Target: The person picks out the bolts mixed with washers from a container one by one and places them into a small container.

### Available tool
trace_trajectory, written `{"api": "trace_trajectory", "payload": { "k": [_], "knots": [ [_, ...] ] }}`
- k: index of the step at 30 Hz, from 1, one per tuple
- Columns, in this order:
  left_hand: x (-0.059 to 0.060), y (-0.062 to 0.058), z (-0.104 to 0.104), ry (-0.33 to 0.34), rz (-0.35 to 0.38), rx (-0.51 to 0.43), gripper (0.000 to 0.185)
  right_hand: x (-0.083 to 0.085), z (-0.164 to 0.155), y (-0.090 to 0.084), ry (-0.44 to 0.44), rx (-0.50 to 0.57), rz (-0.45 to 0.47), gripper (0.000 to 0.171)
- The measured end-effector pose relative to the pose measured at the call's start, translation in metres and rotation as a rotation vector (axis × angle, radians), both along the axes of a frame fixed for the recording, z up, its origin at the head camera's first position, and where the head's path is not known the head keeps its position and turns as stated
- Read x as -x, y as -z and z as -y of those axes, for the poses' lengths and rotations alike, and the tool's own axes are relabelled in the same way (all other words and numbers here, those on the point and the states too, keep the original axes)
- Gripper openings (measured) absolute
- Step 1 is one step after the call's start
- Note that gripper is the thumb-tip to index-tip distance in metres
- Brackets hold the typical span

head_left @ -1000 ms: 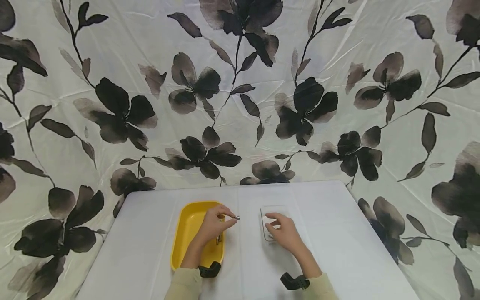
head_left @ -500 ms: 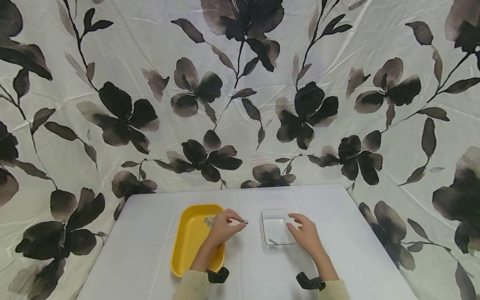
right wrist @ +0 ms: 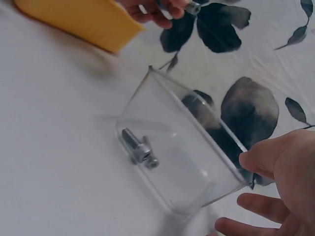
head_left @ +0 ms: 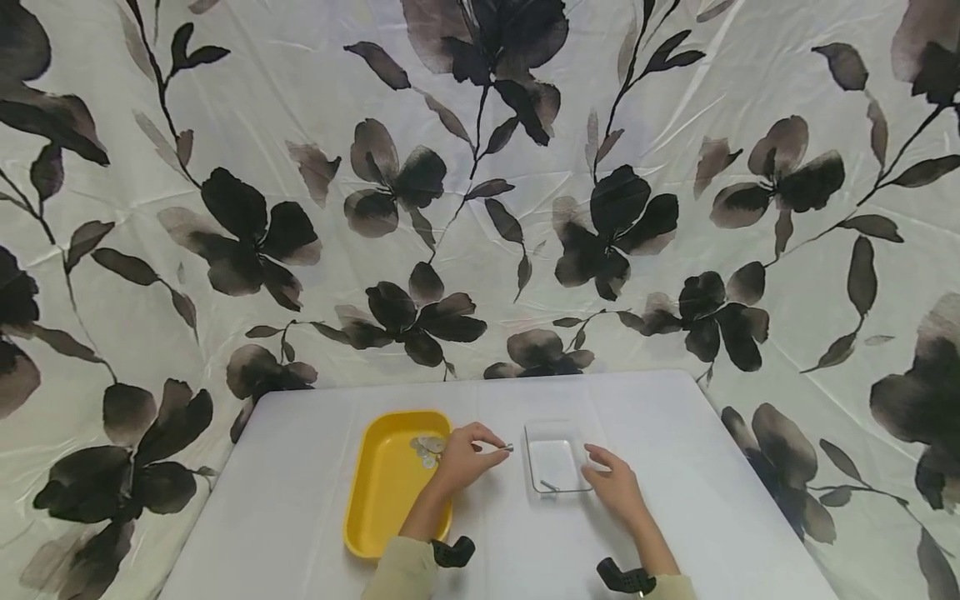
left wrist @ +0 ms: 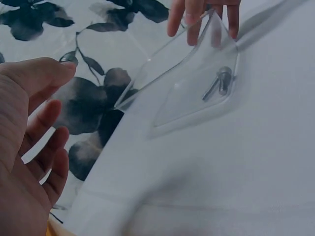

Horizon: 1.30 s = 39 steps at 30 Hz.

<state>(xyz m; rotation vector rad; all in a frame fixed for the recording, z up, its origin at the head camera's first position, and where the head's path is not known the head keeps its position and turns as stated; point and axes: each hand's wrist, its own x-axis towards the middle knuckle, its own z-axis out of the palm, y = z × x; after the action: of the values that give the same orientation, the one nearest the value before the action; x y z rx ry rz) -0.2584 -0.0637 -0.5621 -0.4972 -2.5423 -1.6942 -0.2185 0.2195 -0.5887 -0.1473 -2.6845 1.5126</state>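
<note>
In the head view, my left hand (head_left: 467, 457) pinches a small metal bolt (head_left: 510, 447) between thumb and index finger. It is just off the right side of the yellow tray (head_left: 360, 500). The bolt's round head shows in the right wrist view, while the left wrist view has only its end by the thumb tip. To the right stands a clear plastic box (head_left: 528, 467). Socket-head bolts (right wrist: 140, 150) lie inside it, against one wall. My right hand (head_left: 617, 483) is at the box's right side, fingers loosely bent, thumb tip at the rim; firm contact is unclear.
Inside the yellow tray, near its far right corner, lie several flat round metal discs (head_left: 426, 448), partly behind my left hand. A white table (head_left: 285, 467) carries both containers. Behind its far edge hangs a floral-print cloth (head_left: 465, 208).
My left hand has moved right, from over the tray towards the box, keeping the bolt pinched. My right hand has shifted from above the box to its right side, uncovering the bolts inside.
</note>
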Motion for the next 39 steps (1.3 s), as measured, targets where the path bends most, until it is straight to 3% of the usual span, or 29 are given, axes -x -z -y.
{"api": "trace_trajectory", "payload": {
  "k": [8,13,23,39],
  "knots": [
    [0.006,0.006,-0.012,-0.004,0.038,0.000,0.008,-0.004,0.003,0.012,0.005,0.131,-0.011,0.048],
    [0.015,0.005,-0.023,0.022,0.038,0.006,0.008,-0.007,0.004,0.013,0.007,0.141,-0.003,0.042],
    [0.028,0.012,-0.046,0.024,0.071,-0.073,0.012,-0.008,0.006,0.014,0.001,0.172,0.033,0.046],
    [0.040,-0.002,-0.080,0.060,0.107,-0.005,0.012,-0.005,0.001,0.016,-0.014,0.226,0.038,0.045]
  ]
}}
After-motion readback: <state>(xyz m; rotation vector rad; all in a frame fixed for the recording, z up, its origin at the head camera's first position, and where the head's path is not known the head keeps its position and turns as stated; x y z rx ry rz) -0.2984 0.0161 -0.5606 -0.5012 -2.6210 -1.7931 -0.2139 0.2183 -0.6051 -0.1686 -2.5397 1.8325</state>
